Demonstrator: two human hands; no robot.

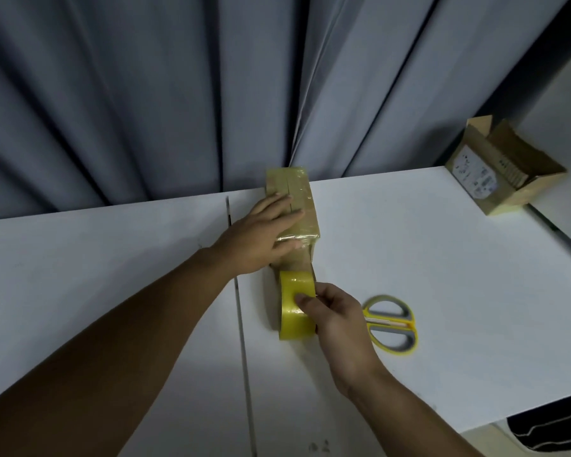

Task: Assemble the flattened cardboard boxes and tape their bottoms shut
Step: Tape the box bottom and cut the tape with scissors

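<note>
1. While tape seems to run taut from the box (302,192) down to the roll (292,291), the step in hand is judged to be sealing the bottom seam. To do it well, the strip should stay centred on the seam, be pulled tight, and be pressed flat before cutting, so no wrinkles form.
2. Near the far edge of the tabletop (442,275) stands the box, apparently bottom up, its upper face glossy with yellowish tape.
3. With fingers straight and together, the left hand (264,235) lies flat on that taped face, pressing and steadying it; it grips nothing.
4. With thumb and fingers curled, the right hand (337,318) pinches the roll, which stands on edge just nearer than the box.
5. Just right of the right hand lie the scissors (391,324), untouched; they are likely wanted for the cut.
6. At the far right corner sits an open carton (475,179), holding what look like flat boxes, well apart from the work.
</note>
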